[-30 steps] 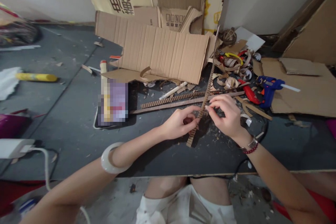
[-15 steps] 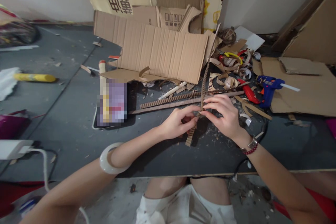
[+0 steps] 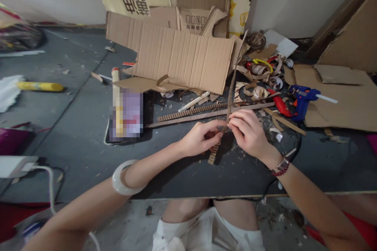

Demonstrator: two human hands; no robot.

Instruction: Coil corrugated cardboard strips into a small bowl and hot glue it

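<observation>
My left hand [image 3: 200,139] and my right hand [image 3: 246,129] both pinch a narrow strip of corrugated cardboard [image 3: 231,96] with a ridged edge. Its upper part rises past my right fingers, and its lower end [image 3: 214,153] sticks out below my left hand. The middle of the strip is hidden by my fingers. Just behind my hands, a long plain brown strip [image 3: 206,114] and a ridged cardboard strip [image 3: 191,110] lie on the dark tabletop [image 3: 247,176].
A large corrugated cardboard sheet [image 3: 176,57] stands behind the strips, among paper curls and scraps. To the right lie a blue glue gun [image 3: 302,100] and a red-handled tool [image 3: 279,104]. A pixelated rectangle [image 3: 126,115] lies left. The table's front edge [image 3: 206,197] runs below my arms.
My right hand has curled tighter and shifted slightly down and right on the strip. The strip's upper part now stands a little shorter and more upright. My left hand has barely moved.
</observation>
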